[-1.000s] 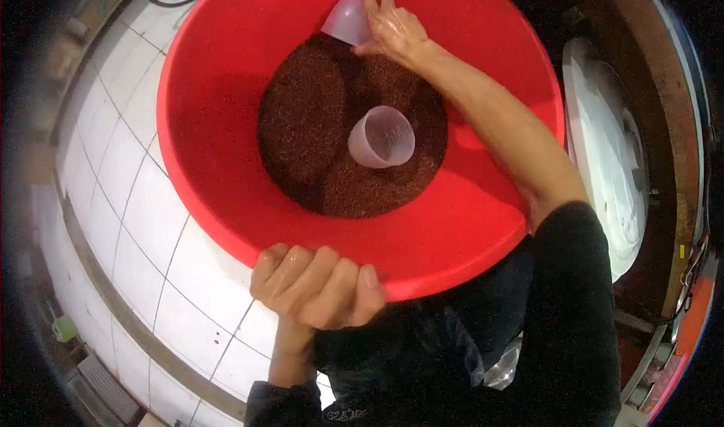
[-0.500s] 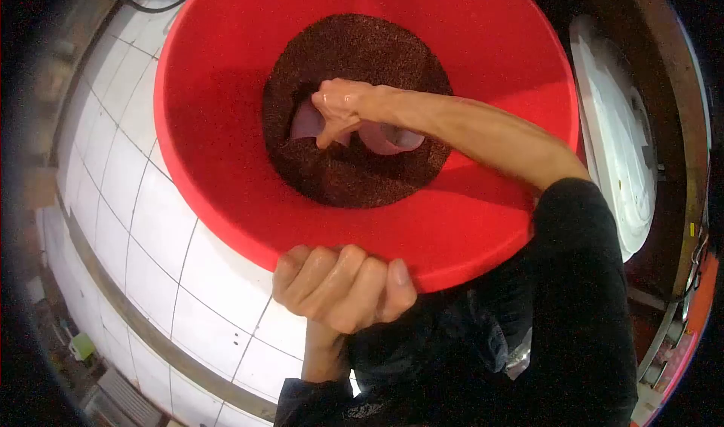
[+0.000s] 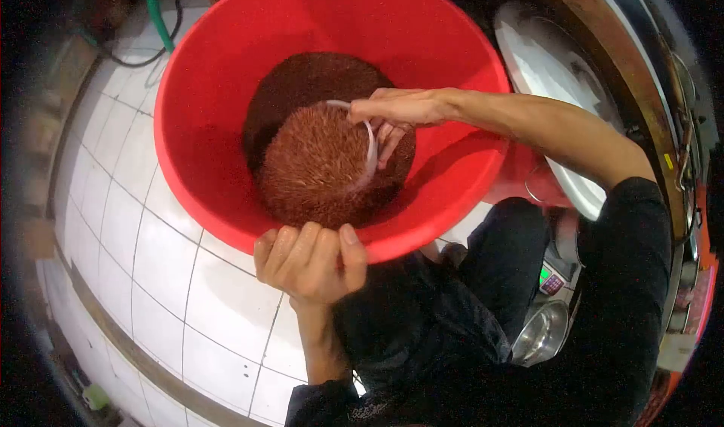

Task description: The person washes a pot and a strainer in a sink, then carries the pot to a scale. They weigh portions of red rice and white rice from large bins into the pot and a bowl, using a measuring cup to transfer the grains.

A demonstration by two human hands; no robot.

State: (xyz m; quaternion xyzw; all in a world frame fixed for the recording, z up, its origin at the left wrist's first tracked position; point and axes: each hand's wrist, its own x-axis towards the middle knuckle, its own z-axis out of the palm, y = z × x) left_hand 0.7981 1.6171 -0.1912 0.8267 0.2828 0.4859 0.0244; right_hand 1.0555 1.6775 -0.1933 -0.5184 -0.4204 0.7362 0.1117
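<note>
A large red tub [image 3: 204, 125] stands in front of me, holding a bed of dark brown grains [image 3: 317, 69]. My left hand [image 3: 311, 259] is closed over its near rim. Inside the tub, my right hand [image 3: 396, 112] grips a whitish bowl [image 3: 371, 152] by its edge. The bowl is tilted to the left, and a thick, motion-blurred spread of reddish-brown grains [image 3: 313, 152] lies across its mouth and over the bed. Most of the bowl is hidden by these grains and my fingers.
White floor tiles [image 3: 158, 276] lie to the left. A green hose [image 3: 153, 12] runs behind the tub. At the right are a large white oval piece [image 3: 528, 50], a small scale with a lit green display [image 3: 544, 274] and a metal bowl [image 3: 544, 333].
My right hand has moved right and tipped the bowl, and grains now spread from it to the left. The tub appears further left in view. My left hand still grips the rim.
</note>
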